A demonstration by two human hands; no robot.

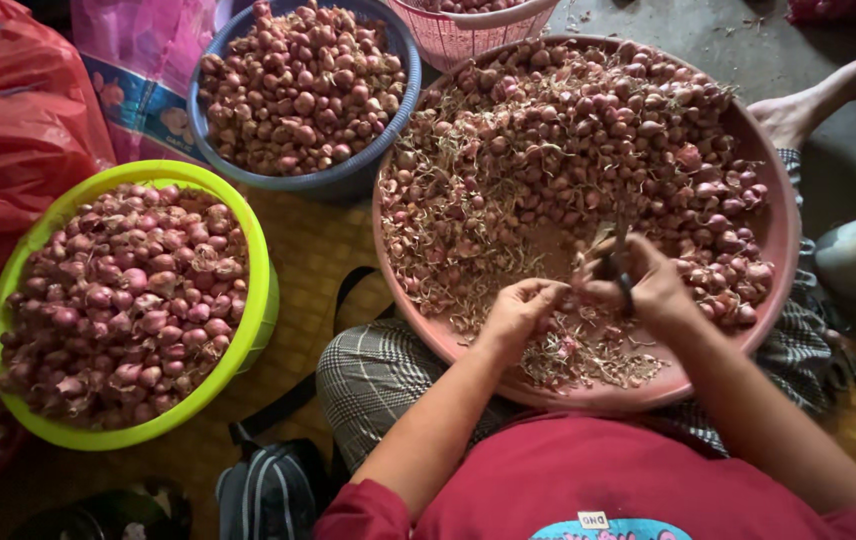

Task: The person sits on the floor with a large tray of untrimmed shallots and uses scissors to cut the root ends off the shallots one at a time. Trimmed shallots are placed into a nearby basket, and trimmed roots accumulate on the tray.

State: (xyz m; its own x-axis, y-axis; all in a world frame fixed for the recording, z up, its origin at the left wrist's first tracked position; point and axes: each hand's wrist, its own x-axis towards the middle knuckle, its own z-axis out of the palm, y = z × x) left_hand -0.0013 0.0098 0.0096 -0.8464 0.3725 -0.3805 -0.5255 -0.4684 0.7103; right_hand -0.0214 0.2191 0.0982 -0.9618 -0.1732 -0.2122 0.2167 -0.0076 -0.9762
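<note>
Soft, even daylight was recorded across the scene, brightest on the concrete floor (pixel 748 50) at upper right. Only faint shadows were noted. Slight motion blur was observed at the hands. Wide-angle curvature and dimness were noted toward the lower corners.

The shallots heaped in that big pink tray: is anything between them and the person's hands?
Nothing visible. Both the left hand and right hand, which holds small scissors, hover over the pink tray, right beside the shallots, with only loose dry trimmings underneath.
</note>
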